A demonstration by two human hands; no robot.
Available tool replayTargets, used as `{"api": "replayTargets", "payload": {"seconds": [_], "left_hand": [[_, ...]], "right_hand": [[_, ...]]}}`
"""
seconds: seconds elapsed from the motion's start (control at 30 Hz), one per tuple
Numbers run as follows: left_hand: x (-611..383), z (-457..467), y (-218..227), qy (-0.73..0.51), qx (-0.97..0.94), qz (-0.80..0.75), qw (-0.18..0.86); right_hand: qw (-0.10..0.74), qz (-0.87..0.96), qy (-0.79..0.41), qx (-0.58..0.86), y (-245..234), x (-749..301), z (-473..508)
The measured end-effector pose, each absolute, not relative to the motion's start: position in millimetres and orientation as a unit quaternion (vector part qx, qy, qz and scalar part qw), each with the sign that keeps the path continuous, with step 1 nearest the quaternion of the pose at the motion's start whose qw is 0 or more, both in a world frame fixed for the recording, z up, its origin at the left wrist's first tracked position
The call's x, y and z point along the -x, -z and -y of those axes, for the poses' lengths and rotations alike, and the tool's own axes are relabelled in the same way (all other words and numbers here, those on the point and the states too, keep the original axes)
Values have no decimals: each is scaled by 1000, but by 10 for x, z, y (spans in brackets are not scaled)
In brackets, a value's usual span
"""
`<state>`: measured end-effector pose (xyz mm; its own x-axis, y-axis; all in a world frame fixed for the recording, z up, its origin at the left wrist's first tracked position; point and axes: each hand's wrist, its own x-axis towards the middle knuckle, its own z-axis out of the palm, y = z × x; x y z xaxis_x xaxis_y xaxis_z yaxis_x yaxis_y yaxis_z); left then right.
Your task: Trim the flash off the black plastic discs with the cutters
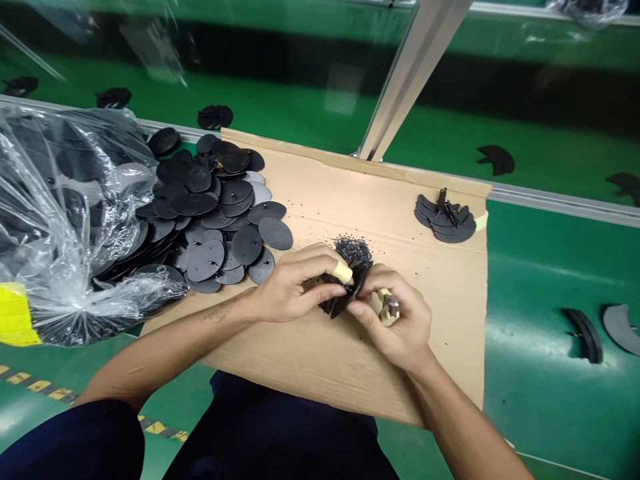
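A thin black oval plastic disc (356, 288) stands tilted on edge between my two hands, above the cardboard sheet. My left hand (300, 283) is closed, pinching it from the left with thumb and a forefinger wrapped in yellow tape. My right hand (397, 317) closes on its right edge with thumb and forefinger. A small metal-ended tool (392, 307) pokes out of the right fist; its kind cannot be made out, and tape shows beside it. Just beyond the disc lies a heap of tiny black plastic bits (353, 249). My fingers partly hide the disc.
The cardboard (300, 360) covers the green table (540, 400). Many black oval discs (205, 260) are piled at left, beside a clear plastic bag (75, 220) of more. Curved black pieces (447, 219) lie back right. A metal post (417, 73) rises behind.
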<state>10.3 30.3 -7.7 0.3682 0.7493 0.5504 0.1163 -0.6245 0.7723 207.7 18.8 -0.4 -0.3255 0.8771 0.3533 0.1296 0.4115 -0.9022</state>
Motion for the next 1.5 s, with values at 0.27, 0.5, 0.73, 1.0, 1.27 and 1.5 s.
{"api": "replayTargets", "payload": {"seconds": [0.27, 0.5, 0.73, 1.0, 1.27, 1.5], "left_hand": [[-82, -306, 41, -487, -732, -271, 392], [-30, -355, 1, -435, -720, -269, 470], [60, -360, -94, -355, -789, -237, 442], [2, -380, -4, -406, -709, -252, 519], [-44, -344, 111, -446, -631, -271, 575], [-96, -327, 181, -465, -702, -311, 440]], "right_hand": [[443, 728, -394, 344, -18, -2160, -313], [430, 731, -435, 303, -39, -2170, -337], [368, 752, -467, 284, -52, -2200, -387], [423, 759, -386, 309, -1, -2174, -349], [474, 766, -290, 323, 5, -2137, -264], [457, 787, -270, 315, 14, -2161, -285]]}}
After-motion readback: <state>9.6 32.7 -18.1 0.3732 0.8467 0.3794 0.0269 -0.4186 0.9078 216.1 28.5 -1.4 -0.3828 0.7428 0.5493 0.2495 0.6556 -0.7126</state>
